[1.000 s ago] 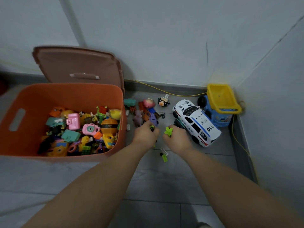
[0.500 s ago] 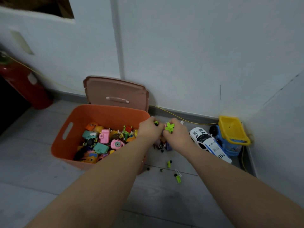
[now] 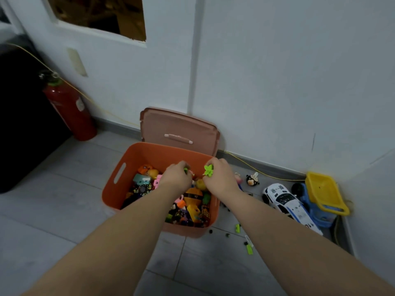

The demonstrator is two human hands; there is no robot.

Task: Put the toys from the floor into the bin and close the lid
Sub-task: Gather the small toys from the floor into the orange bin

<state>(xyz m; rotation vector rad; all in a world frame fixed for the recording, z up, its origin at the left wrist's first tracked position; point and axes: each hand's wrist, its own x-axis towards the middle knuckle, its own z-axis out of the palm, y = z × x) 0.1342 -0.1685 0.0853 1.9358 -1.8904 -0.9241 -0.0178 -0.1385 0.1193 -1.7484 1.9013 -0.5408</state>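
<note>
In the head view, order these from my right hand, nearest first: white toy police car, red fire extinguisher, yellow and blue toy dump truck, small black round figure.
From the right hand:
1. Small black round figure, just right.
2. White toy police car, farther right.
3. Yellow and blue toy dump truck, right corner.
4. Red fire extinguisher, far left against the wall.

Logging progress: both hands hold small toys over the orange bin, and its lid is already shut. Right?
No: the head view shows the lid standing upright behind the open orange bin. The left hand and right hand do hold small toys over it.
</note>
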